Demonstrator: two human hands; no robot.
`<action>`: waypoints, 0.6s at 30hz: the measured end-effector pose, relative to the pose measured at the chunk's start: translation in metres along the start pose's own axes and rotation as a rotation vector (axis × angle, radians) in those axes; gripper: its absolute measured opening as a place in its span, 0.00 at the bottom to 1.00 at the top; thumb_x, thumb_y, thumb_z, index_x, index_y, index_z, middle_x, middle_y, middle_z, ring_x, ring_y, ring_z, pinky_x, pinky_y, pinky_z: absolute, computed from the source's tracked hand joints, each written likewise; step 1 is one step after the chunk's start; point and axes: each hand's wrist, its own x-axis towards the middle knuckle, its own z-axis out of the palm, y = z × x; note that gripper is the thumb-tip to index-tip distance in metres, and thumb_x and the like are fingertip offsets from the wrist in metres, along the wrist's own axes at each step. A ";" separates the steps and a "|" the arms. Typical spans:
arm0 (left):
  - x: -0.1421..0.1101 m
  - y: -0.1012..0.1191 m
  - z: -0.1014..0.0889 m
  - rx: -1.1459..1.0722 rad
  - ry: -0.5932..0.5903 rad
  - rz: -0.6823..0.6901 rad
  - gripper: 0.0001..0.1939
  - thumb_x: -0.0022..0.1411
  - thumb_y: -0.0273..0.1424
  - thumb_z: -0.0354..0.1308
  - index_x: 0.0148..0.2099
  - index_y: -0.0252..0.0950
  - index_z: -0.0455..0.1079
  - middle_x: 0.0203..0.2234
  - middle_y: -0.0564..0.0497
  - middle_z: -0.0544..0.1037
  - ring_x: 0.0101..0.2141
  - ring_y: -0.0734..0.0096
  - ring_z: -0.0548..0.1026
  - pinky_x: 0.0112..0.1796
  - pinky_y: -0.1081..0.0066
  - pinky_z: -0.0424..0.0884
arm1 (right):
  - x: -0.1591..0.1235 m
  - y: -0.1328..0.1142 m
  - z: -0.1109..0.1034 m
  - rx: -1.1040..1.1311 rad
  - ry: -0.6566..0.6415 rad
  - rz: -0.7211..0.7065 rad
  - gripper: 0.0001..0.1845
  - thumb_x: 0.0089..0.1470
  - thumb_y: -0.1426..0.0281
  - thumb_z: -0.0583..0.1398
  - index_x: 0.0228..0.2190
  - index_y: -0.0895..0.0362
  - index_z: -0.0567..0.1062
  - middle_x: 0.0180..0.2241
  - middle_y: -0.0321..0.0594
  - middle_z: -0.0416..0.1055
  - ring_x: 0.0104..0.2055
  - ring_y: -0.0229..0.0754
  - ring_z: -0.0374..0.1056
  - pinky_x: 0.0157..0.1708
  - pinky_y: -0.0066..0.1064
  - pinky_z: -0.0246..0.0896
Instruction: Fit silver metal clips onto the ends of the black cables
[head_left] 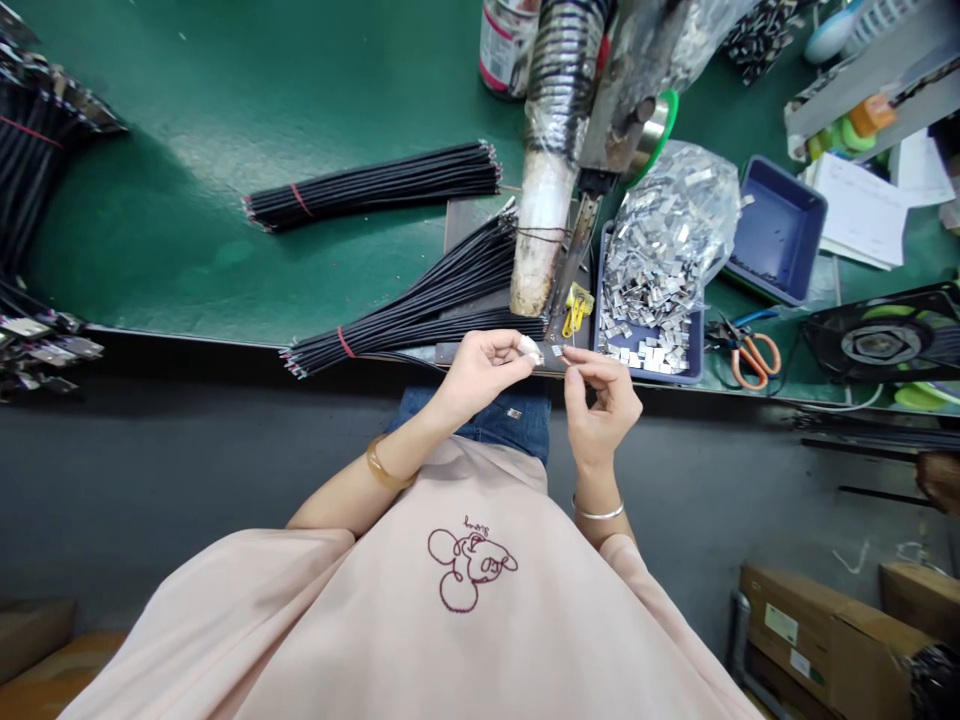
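Observation:
My left hand (484, 370) is closed in a pinch, its taped fingertip holding a small metal clip (556, 350) at the table's front edge. My right hand (600, 395) pinches the same spot from the right, thumb and forefinger pressed together on the clip or a thin wire; I cannot tell which. Both hands sit just below the soldering iron (574, 260) and beside the blue tray of metal clips (649, 345). A bundle of black wires (420, 300) tied with a red band fans out to the left of my left hand.
A second black wire bundle (375, 187) lies farther back on the green table (187, 200). An empty blue tray (780, 230), orange-handled scissors (750, 355), a fan (885, 340) and papers are to the right. Cardboard boxes (817, 630) stand on the floor.

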 end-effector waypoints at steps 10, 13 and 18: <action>0.000 0.003 -0.001 0.105 0.016 0.007 0.09 0.51 0.32 0.65 0.23 0.31 0.75 0.19 0.54 0.73 0.23 0.79 0.66 0.27 0.75 0.61 | 0.006 0.005 -0.001 -0.219 -0.065 -0.400 0.11 0.54 0.80 0.64 0.35 0.53 0.74 0.41 0.41 0.83 0.41 0.41 0.81 0.41 0.31 0.78; 0.001 0.003 0.000 0.103 0.026 0.005 0.08 0.50 0.31 0.64 0.23 0.32 0.75 0.18 0.54 0.73 0.23 0.78 0.67 0.27 0.75 0.63 | 0.007 0.007 0.000 -0.227 -0.075 -0.451 0.12 0.53 0.82 0.64 0.35 0.54 0.73 0.41 0.43 0.83 0.41 0.40 0.81 0.40 0.29 0.78; 0.003 0.003 0.004 0.087 0.063 0.034 0.04 0.47 0.28 0.64 0.24 0.32 0.78 0.21 0.53 0.78 0.24 0.77 0.71 0.29 0.76 0.68 | 0.006 0.008 0.002 -0.189 -0.049 -0.353 0.09 0.56 0.79 0.62 0.37 0.53 0.72 0.47 0.42 0.81 0.42 0.41 0.81 0.41 0.32 0.79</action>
